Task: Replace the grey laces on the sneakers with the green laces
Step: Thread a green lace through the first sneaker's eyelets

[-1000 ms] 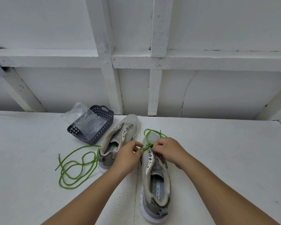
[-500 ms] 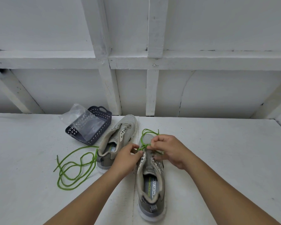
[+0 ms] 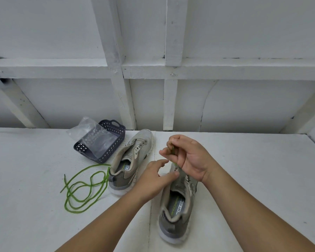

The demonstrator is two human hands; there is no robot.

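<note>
Two grey sneakers stand on the white table (image 3: 253,170), neither with a grey lace. My hands work over the toe end of the near sneaker (image 3: 178,206). My right hand (image 3: 189,157) is raised above it and pinches a green lace (image 3: 173,151), which runs down from my fingers to the front eyelets. My left hand (image 3: 156,177) lies at the sneaker's left eyelet flap with the thumb touching it and the fingers loosely extended. The other sneaker (image 3: 133,160) stands to the left, unlaced. A second green lace (image 3: 84,190) lies coiled on the table left of it.
A dark perforated basket (image 3: 116,130) sits tilted at the back left, with a clear plastic bag (image 3: 95,137) in it. A white wall with beams rises right behind the table.
My right hand has lifted up and away from the near sneaker, drawing the green lace upward. My left hand has let go of the lace and opened beside the eyelet flap.
</note>
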